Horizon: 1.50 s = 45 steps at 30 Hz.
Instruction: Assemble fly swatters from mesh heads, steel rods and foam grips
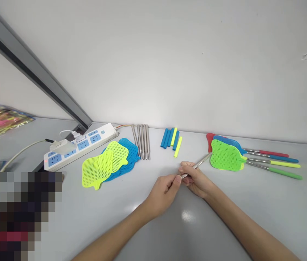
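Observation:
A slim metal telescopic rod [203, 160] slants up to the right between my hands. My left hand [162, 192] pinches its lower end, and my right hand [195, 178] is closed around it a little higher up. Its upper tip comes close to the green fly swatter head [225, 156]. Beyond my hands lie short blue handle sleeves [164, 138] and yellow ones [177, 147]. Left of these, several more metal rods [143, 143] lie side by side. Loose yellow swatter heads [98, 169] overlap blue ones [129, 152].
A white power strip [82, 145] with plugged-in chargers and cables lies at the left. Assembled fly swatters with coloured handles [285, 174] lie at the right. A grey metal frame post [39, 69] and packaged colourful items [3, 119] are far left; a wall closes the back.

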Available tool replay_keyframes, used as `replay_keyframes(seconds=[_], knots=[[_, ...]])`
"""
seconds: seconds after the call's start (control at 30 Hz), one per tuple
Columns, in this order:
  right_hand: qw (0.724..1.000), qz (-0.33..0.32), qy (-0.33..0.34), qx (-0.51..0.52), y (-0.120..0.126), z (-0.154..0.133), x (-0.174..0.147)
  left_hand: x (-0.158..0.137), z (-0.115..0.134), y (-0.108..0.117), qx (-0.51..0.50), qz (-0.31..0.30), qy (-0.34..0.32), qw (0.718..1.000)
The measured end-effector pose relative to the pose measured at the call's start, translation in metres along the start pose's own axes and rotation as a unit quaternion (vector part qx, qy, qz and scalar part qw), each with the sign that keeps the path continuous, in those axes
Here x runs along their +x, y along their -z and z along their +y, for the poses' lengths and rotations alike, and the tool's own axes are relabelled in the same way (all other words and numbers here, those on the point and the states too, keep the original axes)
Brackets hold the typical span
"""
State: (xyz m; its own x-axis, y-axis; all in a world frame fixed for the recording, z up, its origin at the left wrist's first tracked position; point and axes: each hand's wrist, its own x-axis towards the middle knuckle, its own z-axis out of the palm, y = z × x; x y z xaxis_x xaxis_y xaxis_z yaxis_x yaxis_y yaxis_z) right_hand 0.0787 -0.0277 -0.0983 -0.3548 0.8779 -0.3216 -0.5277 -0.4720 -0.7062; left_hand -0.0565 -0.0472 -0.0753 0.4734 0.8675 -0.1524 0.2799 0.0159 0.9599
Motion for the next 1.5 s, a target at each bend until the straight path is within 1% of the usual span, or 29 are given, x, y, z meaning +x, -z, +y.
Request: replay_keyframes(seconds=[0.17,0.3,0.4,0.53,0.7,0.83,1.0,1.1,1.17,1.27,1.33,1.5], knots=[[1.0,-0.012,0.009,-0.008,0.0,-0.003,0.0,-0.002,0.0,-0.001,-0.002,0.0,0.009,1.0],[1.0,-0.026,-0.001,-0.009,0.001,-0.005,-0.002,-0.005,0.0,-0.003,-0.034,-0.004,0.026,0.999],[1.0,-0.027,-0.01,-0.013,0.0,-0.007,-0.003,-0.006,0.0,-0.004,-0.047,-0.001,0.026,0.999],[0.999,-0.026,-0.002,-0.025,-0.001,-0.009,-0.002,-0.006,-0.001,-0.003,-0.032,-0.002,0.015,0.999],[0.997,0.005,0.049,-0.067,-0.005,-0.009,-0.001,-0.001,-0.005,0.004,0.023,0.023,-0.004,0.999],[0.994,0.032,0.061,-0.081,-0.006,-0.003,0.001,0.002,-0.006,0.008,0.059,0.039,-0.024,0.997],[0.989,0.05,0.069,-0.12,-0.012,0.003,0.0,0.001,0.001,0.009,0.078,0.031,-0.057,0.995],[0.985,0.051,0.072,-0.149,-0.015,0.0,-0.002,0.001,0.003,0.011,0.103,0.019,-0.074,0.992],[0.983,0.063,0.07,-0.159,-0.014,-0.005,-0.002,0.002,0.001,0.015,0.134,0.026,-0.068,0.988],[0.978,0.126,0.094,-0.137,-0.01,-0.013,-0.001,0.005,-0.002,0.022,0.175,0.041,-0.05,0.982],[0.974,0.148,0.106,-0.134,-0.008,-0.015,0.0,0.005,-0.003,0.024,0.186,0.031,-0.04,0.981],[0.976,0.138,0.097,-0.137,-0.007,-0.009,-0.002,0.002,-0.004,0.019,0.152,0.0,-0.011,0.988]])
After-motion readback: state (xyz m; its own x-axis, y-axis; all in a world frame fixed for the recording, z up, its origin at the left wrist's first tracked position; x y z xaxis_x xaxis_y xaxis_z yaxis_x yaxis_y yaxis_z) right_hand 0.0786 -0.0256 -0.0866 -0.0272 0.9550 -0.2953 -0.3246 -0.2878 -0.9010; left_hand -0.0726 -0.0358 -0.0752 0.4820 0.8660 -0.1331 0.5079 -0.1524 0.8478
